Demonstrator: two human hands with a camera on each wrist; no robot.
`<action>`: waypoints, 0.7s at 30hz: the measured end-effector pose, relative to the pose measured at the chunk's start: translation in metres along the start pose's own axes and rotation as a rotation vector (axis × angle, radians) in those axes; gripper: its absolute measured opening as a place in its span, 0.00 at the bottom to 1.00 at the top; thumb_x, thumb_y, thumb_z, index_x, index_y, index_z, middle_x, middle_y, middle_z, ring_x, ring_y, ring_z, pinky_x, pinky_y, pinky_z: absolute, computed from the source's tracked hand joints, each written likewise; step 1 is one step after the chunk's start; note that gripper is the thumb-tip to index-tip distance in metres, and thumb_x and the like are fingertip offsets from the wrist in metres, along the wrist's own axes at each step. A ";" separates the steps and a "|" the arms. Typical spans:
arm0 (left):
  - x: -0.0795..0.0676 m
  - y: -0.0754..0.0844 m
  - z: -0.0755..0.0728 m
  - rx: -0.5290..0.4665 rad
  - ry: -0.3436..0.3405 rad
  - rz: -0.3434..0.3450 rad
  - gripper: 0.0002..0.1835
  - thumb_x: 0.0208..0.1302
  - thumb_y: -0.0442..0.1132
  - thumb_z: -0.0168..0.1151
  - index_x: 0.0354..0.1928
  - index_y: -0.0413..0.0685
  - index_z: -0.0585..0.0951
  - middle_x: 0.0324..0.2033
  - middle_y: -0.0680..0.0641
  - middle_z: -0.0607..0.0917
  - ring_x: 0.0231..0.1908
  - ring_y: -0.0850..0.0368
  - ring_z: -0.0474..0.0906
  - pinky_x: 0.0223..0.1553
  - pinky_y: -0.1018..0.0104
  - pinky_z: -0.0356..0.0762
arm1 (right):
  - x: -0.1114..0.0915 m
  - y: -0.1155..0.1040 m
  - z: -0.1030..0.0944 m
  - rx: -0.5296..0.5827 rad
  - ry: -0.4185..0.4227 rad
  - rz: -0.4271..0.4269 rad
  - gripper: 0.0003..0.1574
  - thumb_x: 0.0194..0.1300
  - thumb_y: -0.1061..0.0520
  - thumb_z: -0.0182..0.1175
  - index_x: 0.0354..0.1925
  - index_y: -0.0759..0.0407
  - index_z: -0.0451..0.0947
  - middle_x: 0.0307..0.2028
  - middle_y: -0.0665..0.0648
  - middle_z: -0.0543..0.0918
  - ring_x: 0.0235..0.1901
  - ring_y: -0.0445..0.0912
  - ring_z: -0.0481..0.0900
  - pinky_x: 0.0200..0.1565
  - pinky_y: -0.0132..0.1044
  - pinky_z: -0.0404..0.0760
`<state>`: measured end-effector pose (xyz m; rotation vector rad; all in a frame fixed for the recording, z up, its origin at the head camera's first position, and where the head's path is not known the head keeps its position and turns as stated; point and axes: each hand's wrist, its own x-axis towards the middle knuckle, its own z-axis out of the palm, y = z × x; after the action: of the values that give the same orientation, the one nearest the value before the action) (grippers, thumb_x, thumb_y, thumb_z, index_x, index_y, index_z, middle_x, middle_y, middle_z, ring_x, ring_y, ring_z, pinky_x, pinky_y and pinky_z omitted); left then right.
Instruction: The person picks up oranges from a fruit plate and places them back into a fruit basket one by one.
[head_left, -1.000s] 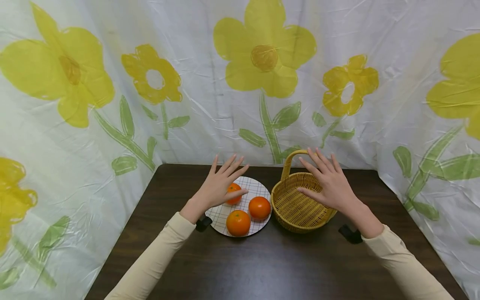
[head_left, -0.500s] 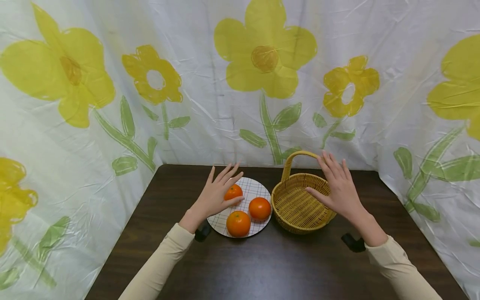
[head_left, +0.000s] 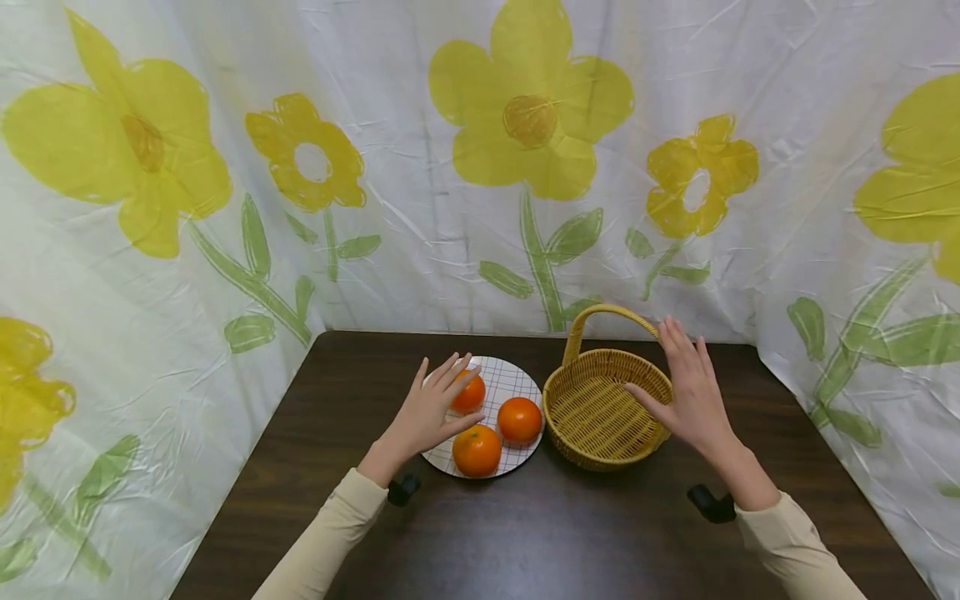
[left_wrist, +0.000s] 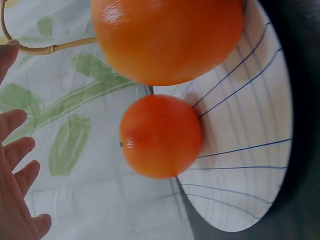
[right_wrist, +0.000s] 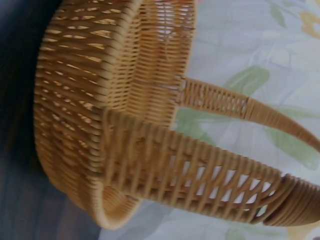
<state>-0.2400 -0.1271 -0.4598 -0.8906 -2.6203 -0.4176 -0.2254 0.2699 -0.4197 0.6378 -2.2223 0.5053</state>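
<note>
My left hand, fingers spread, is held above the left side of a round white plate with a grid pattern. Three oranges lie on the plate: a back orange partly covered by my fingers, a right orange and a front orange. The left wrist view shows my fingertips apart from a near orange and a smaller-looking orange. My right hand, fingers straight and thumb out, hovers by the right side of a wicker basket, holding nothing. The basket's arched handle stands upright.
Plate and basket stand side by side on a dark wooden table. A white curtain printed with yellow flowers hangs behind the table and along both sides. Each wrist carries a small black device.
Both hands have drawn back toward the person. My right hand has also shifted right, away from over the basket. Plate, oranges and basket have stayed in place.
</note>
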 end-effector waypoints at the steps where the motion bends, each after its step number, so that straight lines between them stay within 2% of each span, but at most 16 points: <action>1: -0.002 0.000 0.002 -0.011 0.004 -0.004 0.38 0.60 0.65 0.52 0.68 0.56 0.62 0.70 0.49 0.58 0.70 0.51 0.48 0.67 0.39 0.35 | -0.002 0.001 0.001 0.003 0.015 0.000 0.58 0.58 0.25 0.48 0.70 0.64 0.52 0.68 0.65 0.57 0.69 0.54 0.52 0.69 0.52 0.42; 8: -0.012 -0.002 0.012 -0.046 -0.008 -0.034 0.39 0.59 0.66 0.52 0.68 0.54 0.63 0.69 0.49 0.59 0.69 0.49 0.51 0.67 0.40 0.34 | -0.011 0.002 0.005 0.022 0.067 0.020 0.56 0.59 0.26 0.49 0.70 0.62 0.53 0.69 0.61 0.58 0.68 0.56 0.56 0.69 0.52 0.45; 15: -0.022 -0.002 0.020 -0.077 0.009 -0.042 0.41 0.56 0.65 0.57 0.68 0.53 0.63 0.69 0.47 0.60 0.69 0.48 0.53 0.66 0.39 0.39 | -0.020 0.006 0.007 0.073 0.110 0.064 0.57 0.57 0.28 0.52 0.69 0.65 0.54 0.68 0.64 0.59 0.68 0.54 0.56 0.68 0.53 0.46; 21: -0.029 -0.002 0.026 -0.101 0.004 -0.067 0.40 0.56 0.63 0.57 0.66 0.50 0.66 0.68 0.47 0.61 0.69 0.48 0.54 0.67 0.41 0.41 | -0.029 0.008 0.010 0.103 0.118 0.115 0.57 0.56 0.28 0.53 0.69 0.63 0.53 0.68 0.64 0.59 0.68 0.53 0.55 0.69 0.51 0.47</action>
<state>-0.2253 -0.1342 -0.4951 -0.8333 -2.6519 -0.5732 -0.2183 0.2789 -0.4494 0.5201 -2.1398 0.7016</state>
